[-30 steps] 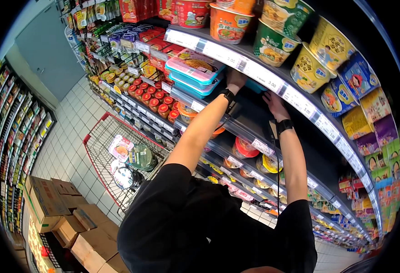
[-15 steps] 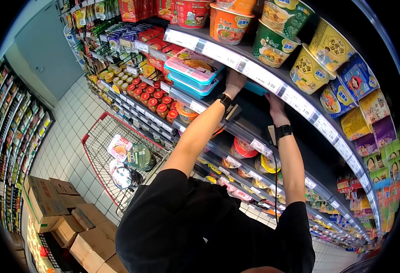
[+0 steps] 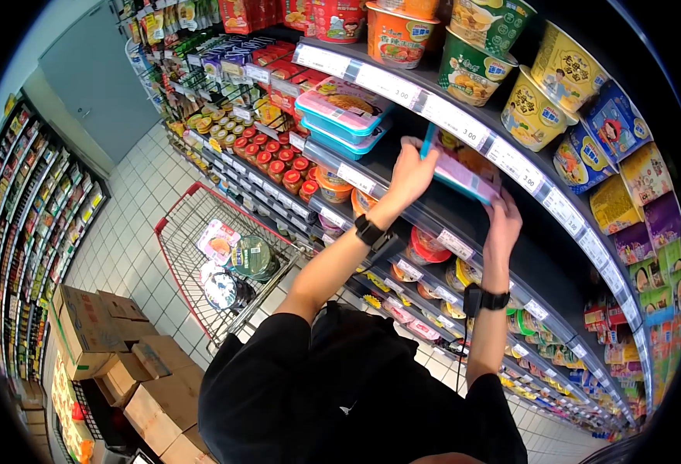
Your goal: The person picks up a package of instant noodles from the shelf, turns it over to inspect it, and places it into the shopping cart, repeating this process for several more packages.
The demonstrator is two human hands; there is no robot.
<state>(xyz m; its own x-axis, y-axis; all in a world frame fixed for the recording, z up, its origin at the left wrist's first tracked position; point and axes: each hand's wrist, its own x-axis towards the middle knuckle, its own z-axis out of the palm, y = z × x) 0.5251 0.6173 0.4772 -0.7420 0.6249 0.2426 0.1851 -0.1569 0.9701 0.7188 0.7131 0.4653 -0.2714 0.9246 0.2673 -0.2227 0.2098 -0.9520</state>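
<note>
Between my two hands, under the upper shelf edge, is a blue-rimmed food box with a pink and brown picture lid, tilted toward me. My left hand grips its left end, fingers bent over the rim. At its lower right corner my right hand is closed on the edge, fingertips partly hidden by the box. A stack of similar blue food boxes stands on the same shelf, left of my left hand. Both wrists wear a black band.
Instant noodle tubs line the upper shelf behind a price strip. Red-lidded jars stand to the left. A shopping cart with several packaged foods is at my left, and cardboard boxes lie behind it.
The food box has come forward from deep in the shelf and now tilts, its lid showing. Both hands have drawn back toward me with it. The view has shifted slightly.
</note>
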